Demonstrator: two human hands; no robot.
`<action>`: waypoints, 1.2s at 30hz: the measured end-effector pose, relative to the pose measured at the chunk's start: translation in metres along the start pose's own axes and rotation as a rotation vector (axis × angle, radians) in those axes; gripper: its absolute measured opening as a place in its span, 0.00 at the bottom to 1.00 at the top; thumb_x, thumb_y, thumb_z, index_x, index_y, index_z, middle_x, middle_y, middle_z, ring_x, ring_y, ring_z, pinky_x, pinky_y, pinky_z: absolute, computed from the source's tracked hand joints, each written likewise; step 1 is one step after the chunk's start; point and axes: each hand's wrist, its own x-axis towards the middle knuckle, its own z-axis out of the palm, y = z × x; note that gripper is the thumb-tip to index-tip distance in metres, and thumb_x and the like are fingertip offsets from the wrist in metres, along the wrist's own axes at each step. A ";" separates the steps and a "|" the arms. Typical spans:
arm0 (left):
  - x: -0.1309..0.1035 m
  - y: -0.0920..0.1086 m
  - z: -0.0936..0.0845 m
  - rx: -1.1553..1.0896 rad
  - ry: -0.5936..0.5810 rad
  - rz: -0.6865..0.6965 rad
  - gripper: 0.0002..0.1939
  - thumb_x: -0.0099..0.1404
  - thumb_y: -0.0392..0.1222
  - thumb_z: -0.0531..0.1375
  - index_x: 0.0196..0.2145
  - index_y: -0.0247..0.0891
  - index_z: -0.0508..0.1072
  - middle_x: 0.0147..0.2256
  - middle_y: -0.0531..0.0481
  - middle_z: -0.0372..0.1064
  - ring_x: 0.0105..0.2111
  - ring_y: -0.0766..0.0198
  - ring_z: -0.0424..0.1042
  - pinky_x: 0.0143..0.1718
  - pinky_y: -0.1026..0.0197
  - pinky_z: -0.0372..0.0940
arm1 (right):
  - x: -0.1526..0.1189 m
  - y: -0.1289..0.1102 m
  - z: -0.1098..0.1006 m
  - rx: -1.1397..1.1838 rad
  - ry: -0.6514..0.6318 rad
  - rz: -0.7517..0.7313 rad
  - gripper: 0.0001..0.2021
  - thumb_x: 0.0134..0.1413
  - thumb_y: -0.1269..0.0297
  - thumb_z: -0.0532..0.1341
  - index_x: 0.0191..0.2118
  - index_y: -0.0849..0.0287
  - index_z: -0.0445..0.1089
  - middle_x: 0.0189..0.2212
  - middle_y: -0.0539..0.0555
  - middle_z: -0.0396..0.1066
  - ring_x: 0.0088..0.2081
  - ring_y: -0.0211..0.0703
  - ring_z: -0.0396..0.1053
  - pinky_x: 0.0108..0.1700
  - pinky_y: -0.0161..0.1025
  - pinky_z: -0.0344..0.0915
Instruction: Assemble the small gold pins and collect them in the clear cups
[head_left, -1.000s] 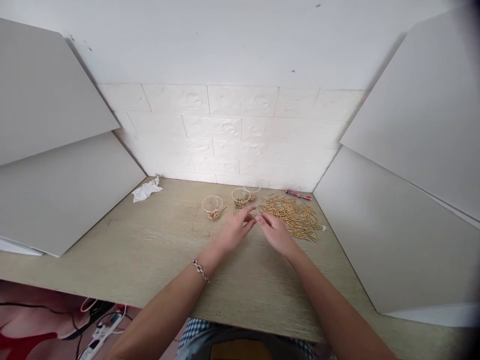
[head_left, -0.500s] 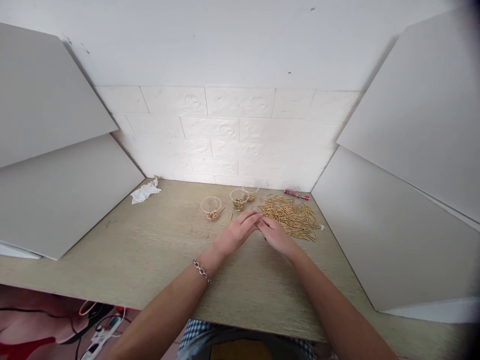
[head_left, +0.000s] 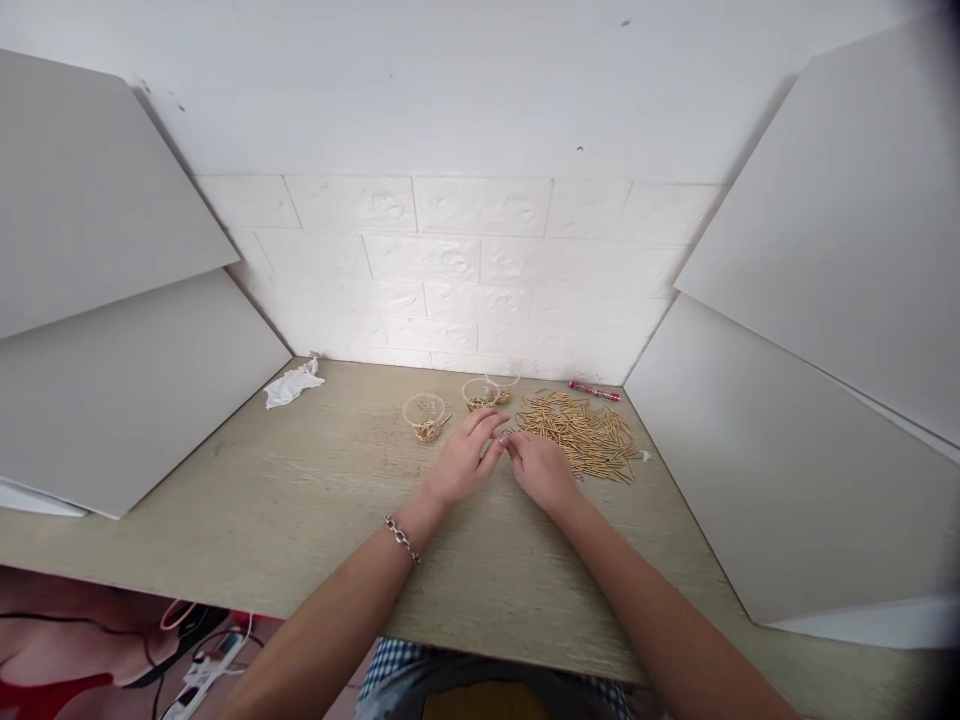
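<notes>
My left hand (head_left: 463, 457) and my right hand (head_left: 540, 467) meet fingertip to fingertip over the wooden table (head_left: 300, 500), just left of a spread pile of thin golden sticks (head_left: 581, 432). Their fingers pinch together around something too small to make out. My left wrist wears a chain bracelet (head_left: 402, 540). Three small clear cups stand just beyond my hands: a left one (head_left: 424, 413), a middle one (head_left: 480, 393) and a far one (head_left: 506, 386), each holding small golden bits.
A crumpled white tissue (head_left: 293, 383) lies at the back left and a red pen (head_left: 595, 390) by the back wall. Grey panels (head_left: 127, 390) slant in on both sides. Cables and a power strip (head_left: 202, 665) show below the table edge.
Both hands stayed joined at the fingertips and shifted slightly, drawing a little toward me and left; the view also tilted a bit.
</notes>
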 end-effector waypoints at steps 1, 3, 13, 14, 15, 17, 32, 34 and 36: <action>0.000 0.000 0.000 -0.005 0.001 -0.001 0.15 0.67 0.41 0.47 0.48 0.37 0.64 0.47 0.42 0.64 0.50 0.60 0.63 0.52 0.54 0.61 | 0.000 -0.001 0.000 -0.009 0.000 0.001 0.15 0.61 0.65 0.45 0.37 0.59 0.69 0.34 0.56 0.72 0.36 0.43 0.68 0.37 0.37 0.54; 0.001 0.001 0.000 -0.017 0.003 0.005 0.15 0.67 0.41 0.47 0.47 0.36 0.66 0.46 0.42 0.65 0.49 0.61 0.64 0.51 0.55 0.61 | 0.001 -0.002 0.001 -0.025 0.004 0.006 0.15 0.61 0.65 0.46 0.36 0.59 0.69 0.34 0.56 0.72 0.36 0.43 0.68 0.37 0.37 0.54; 0.002 0.000 -0.001 -0.047 0.023 -0.011 0.14 0.67 0.40 0.46 0.43 0.35 0.68 0.43 0.43 0.67 0.47 0.61 0.65 0.49 0.56 0.62 | 0.004 -0.003 0.006 -0.076 0.005 0.005 0.14 0.60 0.66 0.46 0.33 0.59 0.69 0.32 0.56 0.72 0.34 0.45 0.68 0.36 0.39 0.52; 0.002 -0.001 0.000 -0.052 0.031 -0.016 0.14 0.67 0.40 0.46 0.43 0.35 0.68 0.43 0.43 0.67 0.47 0.61 0.64 0.49 0.56 0.61 | 0.003 -0.003 0.006 -0.053 0.008 0.006 0.14 0.59 0.66 0.47 0.32 0.59 0.68 0.32 0.56 0.72 0.33 0.44 0.67 0.35 0.39 0.52; 0.002 -0.001 0.000 -0.060 0.040 -0.026 0.14 0.67 0.40 0.46 0.43 0.35 0.68 0.43 0.43 0.67 0.47 0.61 0.64 0.50 0.56 0.61 | 0.003 -0.002 0.006 -0.008 0.025 0.019 0.14 0.59 0.66 0.47 0.31 0.60 0.68 0.31 0.56 0.72 0.32 0.43 0.67 0.35 0.38 0.52; 0.004 -0.001 -0.001 -0.093 0.060 -0.077 0.14 0.67 0.41 0.46 0.42 0.35 0.69 0.42 0.43 0.67 0.46 0.61 0.65 0.49 0.57 0.61 | 0.003 -0.002 0.004 0.159 0.096 0.077 0.16 0.60 0.62 0.45 0.28 0.59 0.66 0.27 0.54 0.70 0.29 0.41 0.64 0.32 0.37 0.52; 0.011 0.014 -0.006 -0.351 -0.223 -0.350 0.10 0.59 0.45 0.55 0.30 0.35 0.70 0.28 0.51 0.68 0.28 0.66 0.64 0.31 0.65 0.61 | -0.003 0.002 -0.005 0.983 0.281 0.189 0.24 0.55 0.41 0.42 0.20 0.56 0.49 0.18 0.47 0.48 0.21 0.36 0.49 0.24 0.35 0.49; 0.012 0.017 -0.007 -0.359 -0.243 -0.338 0.08 0.58 0.43 0.57 0.29 0.35 0.71 0.27 0.52 0.68 0.27 0.67 0.63 0.30 0.65 0.60 | -0.003 0.001 -0.005 0.991 0.287 0.181 0.24 0.55 0.41 0.42 0.20 0.56 0.49 0.18 0.47 0.49 0.22 0.36 0.49 0.25 0.35 0.49; 0.012 0.019 -0.007 -0.363 -0.257 -0.314 0.09 0.59 0.42 0.56 0.28 0.35 0.72 0.26 0.52 0.68 0.27 0.68 0.63 0.29 0.66 0.60 | -0.003 0.000 -0.006 0.992 0.285 0.179 0.24 0.55 0.42 0.42 0.20 0.56 0.49 0.18 0.47 0.49 0.22 0.36 0.49 0.25 0.35 0.50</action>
